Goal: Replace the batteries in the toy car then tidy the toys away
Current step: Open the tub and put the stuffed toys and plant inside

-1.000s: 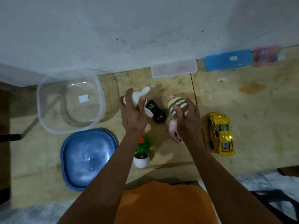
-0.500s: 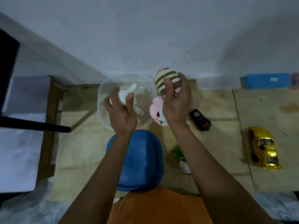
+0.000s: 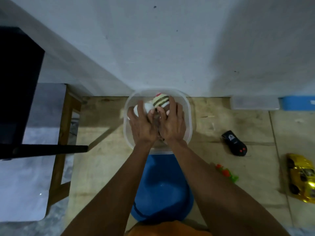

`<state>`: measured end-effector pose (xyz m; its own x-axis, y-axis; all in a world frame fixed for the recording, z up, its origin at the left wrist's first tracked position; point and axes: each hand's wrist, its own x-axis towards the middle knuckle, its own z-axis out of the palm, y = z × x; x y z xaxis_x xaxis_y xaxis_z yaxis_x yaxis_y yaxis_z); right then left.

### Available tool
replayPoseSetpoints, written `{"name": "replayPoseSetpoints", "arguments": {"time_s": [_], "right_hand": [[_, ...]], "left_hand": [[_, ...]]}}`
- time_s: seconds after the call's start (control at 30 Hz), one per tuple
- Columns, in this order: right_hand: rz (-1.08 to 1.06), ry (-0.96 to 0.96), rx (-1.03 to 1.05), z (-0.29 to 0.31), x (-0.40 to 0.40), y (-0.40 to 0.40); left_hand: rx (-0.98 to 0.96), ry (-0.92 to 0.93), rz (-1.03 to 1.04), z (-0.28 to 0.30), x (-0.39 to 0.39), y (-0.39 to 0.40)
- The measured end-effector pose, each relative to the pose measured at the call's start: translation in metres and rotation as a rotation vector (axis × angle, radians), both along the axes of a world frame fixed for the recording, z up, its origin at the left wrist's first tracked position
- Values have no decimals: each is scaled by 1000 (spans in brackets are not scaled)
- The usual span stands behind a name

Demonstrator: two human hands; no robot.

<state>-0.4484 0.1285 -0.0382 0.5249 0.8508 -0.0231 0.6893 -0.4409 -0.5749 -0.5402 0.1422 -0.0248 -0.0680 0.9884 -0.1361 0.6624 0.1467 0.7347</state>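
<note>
Both my hands are inside the clear plastic tub (image 3: 188, 116) by the wall. My left hand (image 3: 142, 125) holds a white plush toy (image 3: 142, 108), its fingers curled over it. My right hand (image 3: 172, 123) grips a striped plush toy (image 3: 160, 100), whose pink part is hidden under the palm. The gold toy car (image 3: 300, 176) lies on the table at the far right. A black remote control (image 3: 234, 143) lies between the tub and the car.
The blue tub lid (image 3: 163, 189) lies just in front of the tub, under my forearms. A small fake plant (image 3: 226, 172) is tipped over to its right. A clear box (image 3: 254, 103) and a blue box (image 3: 296, 103) stand against the wall. A wooden stool (image 3: 63, 133) stands to the left.
Both hands carried the plush toys from above the table into the clear tub and lowered them inside. The camera view shifted left and down.
</note>
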Motion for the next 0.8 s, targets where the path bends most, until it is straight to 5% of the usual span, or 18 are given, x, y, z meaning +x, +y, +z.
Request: {"name": "replayPoseSetpoints", "arguments": {"time_s": [0.27,0.47,0.63,0.8], "right_hand": [[98,-378,-75,-3,1,0],[132,-284,-20,21,9,-4],[-20,-5,139,47,63,-38],[-109,-11,142,35,158,-119]], "left_hand": [[-147,107,-136,-19,-5,8],[-154,141,-70,2,5,5],[143,110,24,25,11,-23],[254,-26,55,42,45,-97]]}}
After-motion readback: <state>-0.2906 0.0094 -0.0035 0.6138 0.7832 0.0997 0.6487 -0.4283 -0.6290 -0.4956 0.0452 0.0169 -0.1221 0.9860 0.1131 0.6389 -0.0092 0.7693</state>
